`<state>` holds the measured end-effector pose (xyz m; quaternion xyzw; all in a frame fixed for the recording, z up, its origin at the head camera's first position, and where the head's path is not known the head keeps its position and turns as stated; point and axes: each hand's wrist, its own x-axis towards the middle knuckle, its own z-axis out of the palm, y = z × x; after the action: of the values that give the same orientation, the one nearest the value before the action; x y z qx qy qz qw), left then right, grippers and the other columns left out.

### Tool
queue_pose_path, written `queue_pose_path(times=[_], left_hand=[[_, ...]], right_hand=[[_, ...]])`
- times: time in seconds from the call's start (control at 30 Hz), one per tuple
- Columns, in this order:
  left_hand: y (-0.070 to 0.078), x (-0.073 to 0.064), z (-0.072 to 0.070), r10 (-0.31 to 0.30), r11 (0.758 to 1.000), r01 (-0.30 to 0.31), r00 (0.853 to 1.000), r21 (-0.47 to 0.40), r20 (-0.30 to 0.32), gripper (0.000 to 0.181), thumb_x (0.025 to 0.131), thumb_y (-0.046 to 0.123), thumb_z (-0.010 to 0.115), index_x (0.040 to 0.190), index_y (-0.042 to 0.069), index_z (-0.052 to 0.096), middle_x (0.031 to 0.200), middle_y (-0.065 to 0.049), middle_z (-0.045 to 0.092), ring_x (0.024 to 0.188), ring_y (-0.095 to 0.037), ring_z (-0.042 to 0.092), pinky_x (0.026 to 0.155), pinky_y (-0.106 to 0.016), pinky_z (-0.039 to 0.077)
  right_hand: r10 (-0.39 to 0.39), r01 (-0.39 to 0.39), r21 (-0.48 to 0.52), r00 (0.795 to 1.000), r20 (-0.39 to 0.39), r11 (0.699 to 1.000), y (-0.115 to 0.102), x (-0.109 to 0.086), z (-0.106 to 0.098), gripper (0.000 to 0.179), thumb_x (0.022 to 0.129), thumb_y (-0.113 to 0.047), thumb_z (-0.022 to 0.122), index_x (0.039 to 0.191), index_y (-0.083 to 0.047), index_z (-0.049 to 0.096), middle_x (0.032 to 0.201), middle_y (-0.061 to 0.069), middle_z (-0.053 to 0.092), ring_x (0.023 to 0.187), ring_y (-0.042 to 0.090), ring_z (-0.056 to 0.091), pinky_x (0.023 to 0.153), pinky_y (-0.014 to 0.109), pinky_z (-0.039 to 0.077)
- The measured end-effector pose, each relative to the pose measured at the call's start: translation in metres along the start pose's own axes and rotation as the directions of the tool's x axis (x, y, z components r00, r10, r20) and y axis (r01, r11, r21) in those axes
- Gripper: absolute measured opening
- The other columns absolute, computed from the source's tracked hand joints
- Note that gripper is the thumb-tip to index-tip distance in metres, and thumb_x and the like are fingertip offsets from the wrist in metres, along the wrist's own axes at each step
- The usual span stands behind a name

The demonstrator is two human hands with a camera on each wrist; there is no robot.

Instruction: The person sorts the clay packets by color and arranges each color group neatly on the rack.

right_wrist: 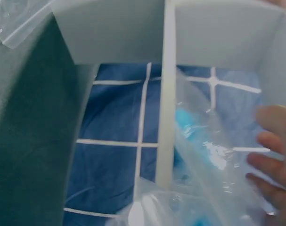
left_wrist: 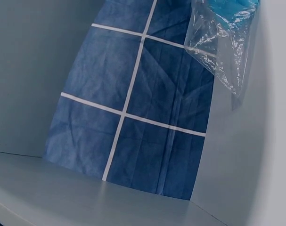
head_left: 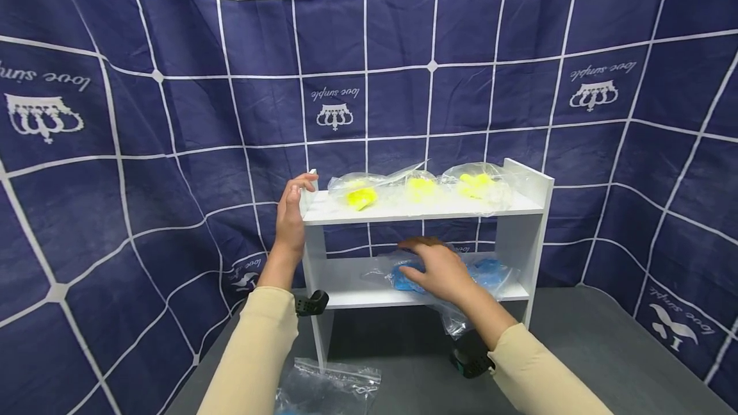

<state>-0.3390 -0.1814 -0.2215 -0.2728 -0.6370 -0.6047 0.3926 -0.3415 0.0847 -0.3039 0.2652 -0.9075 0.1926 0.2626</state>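
A small white shelf unit [head_left: 423, 211] stands before me. My left hand [head_left: 291, 213] holds the top of its left side panel, fingers bent over the edge. On the middle board lie clear plastic bags with blue contents [head_left: 403, 279], also visible in the right wrist view as a blue-filled bag [right_wrist: 206, 146]. Over these bags hovers my right hand [head_left: 441, 269], fingers spread and slightly bent, nothing between them. In the right wrist view its fingers [right_wrist: 270, 165] are beside the bag. What exactly the blue contents are cannot be made out.
Clear bags with yellow contents [head_left: 362, 197] lie along the top board. A zip bag [head_left: 331, 386] with something blue rests on the grey table [head_left: 576, 351] in front, left of the middle. A blue curtain with white lines [head_left: 398, 31] hangs behind and at the sides.
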Motion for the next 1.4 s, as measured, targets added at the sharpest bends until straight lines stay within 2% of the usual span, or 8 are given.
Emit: queue_pose_path(times=[0.07,0.13,0.3,0.43,0.67,0.87,1.1,1.4], left_hand=[[0.000,-0.001,0.001,-0.004,1.000,0.004,1.000,0.002,-0.001,0.038,0.095,0.014,0.024,0.099,-0.018,0.043,0.131,-0.033,0.049,0.135,-0.039,0.038,0.113,-0.038,0.021],[0.000,-0.001,0.001,-0.003,1.000,0.003,1.000,0.001,0.000,0.038,0.095,0.014,0.024,0.099,-0.018,0.043,0.130,-0.033,0.049,0.135,-0.038,0.039,0.112,-0.037,0.021],[0.000,0.000,0.002,0.022,1.000,-0.022,1.000,-0.013,-0.002,0.037,0.095,0.013,0.025,0.098,-0.019,0.043,0.128,-0.035,0.049,0.133,-0.038,0.040,0.111,-0.033,0.023],[0.000,0.001,0.003,0.034,0.999,-0.034,0.999,-0.027,-0.004,0.036,0.095,0.012,0.024,0.097,-0.019,0.043,0.127,-0.036,0.049,0.133,-0.039,0.040,0.111,-0.033,0.023],[0.000,-0.001,0.004,0.014,1.000,-0.013,1.000,-0.013,0.002,0.036,0.095,0.013,0.024,0.098,-0.018,0.042,0.129,-0.035,0.048,0.135,-0.040,0.038,0.114,-0.037,0.020],[0.000,0.000,0.006,0.012,1.000,-0.012,1.000,-0.017,-0.005,0.037,0.095,0.014,0.025,0.098,-0.019,0.042,0.129,-0.035,0.048,0.135,-0.039,0.038,0.114,-0.038,0.020],[-0.001,0.000,0.007,0.000,1.000,0.000,1.000,-0.007,0.002,0.038,0.096,0.015,0.025,0.102,-0.018,0.044,0.133,-0.031,0.048,0.136,-0.035,0.038,0.113,-0.034,0.022],[-0.020,-0.009,-0.010,-0.068,0.995,0.068,0.998,0.071,-0.004,0.038,0.102,0.021,0.031,0.128,-0.002,0.047,0.149,-0.006,0.043,0.143,-0.017,0.031,0.118,-0.036,0.018]], right_hand=[[-0.066,0.067,0.004,0.986,-0.156,0.998,-0.002,-0.007,-0.010,0.033,0.088,-0.030,0.068,0.120,-0.024,0.064,0.118,-0.004,0.068,0.104,0.019,0.063,0.081,0.039,0.052],[-0.143,0.155,0.008,0.933,-0.329,0.988,-0.001,-0.013,-0.023,0.027,0.087,-0.021,0.066,0.114,-0.021,0.067,0.107,-0.004,0.071,0.093,0.014,0.063,0.074,0.032,0.051],[-0.286,0.353,-0.022,0.719,-0.633,0.935,0.007,-0.017,-0.064,0.024,0.083,-0.008,0.056,0.103,-0.011,0.071,0.095,0.001,0.073,0.089,0.019,0.060,0.080,0.028,0.044],[-0.261,0.346,-0.024,0.660,-0.705,0.938,0.024,-0.009,-0.100,0.029,0.084,-0.013,0.052,0.106,-0.009,0.071,0.102,0.008,0.071,0.093,0.028,0.057,0.086,0.032,0.038],[0.082,-0.003,0.117,0.732,-0.676,0.993,0.080,0.000,-0.143,0.039,0.084,-0.016,0.057,0.123,-0.014,0.063,0.132,0.010,0.060,0.116,0.036,0.049,0.095,0.046,0.033],[0.435,-0.267,0.426,0.822,-0.367,0.864,0.117,-0.008,-0.150,0.042,0.095,-0.035,0.052,0.137,-0.028,0.051,0.137,0.005,0.053,0.111,0.013,0.055,0.088,0.026,0.042],[0.396,-0.180,0.542,0.863,-0.313,0.821,0.138,-0.014,-0.138,0.044,0.096,-0.032,0.055,0.139,-0.026,0.048,0.123,-0.013,0.053,0.093,-0.003,0.050,0.072,0.013,0.041],[0.404,-0.159,0.548,0.841,-0.361,0.821,0.135,-0.008,-0.127,0.041,0.097,-0.025,0.053,0.137,-0.024,0.050,0.121,-0.015,0.053,0.093,-0.002,0.051,0.072,0.012,0.042]])
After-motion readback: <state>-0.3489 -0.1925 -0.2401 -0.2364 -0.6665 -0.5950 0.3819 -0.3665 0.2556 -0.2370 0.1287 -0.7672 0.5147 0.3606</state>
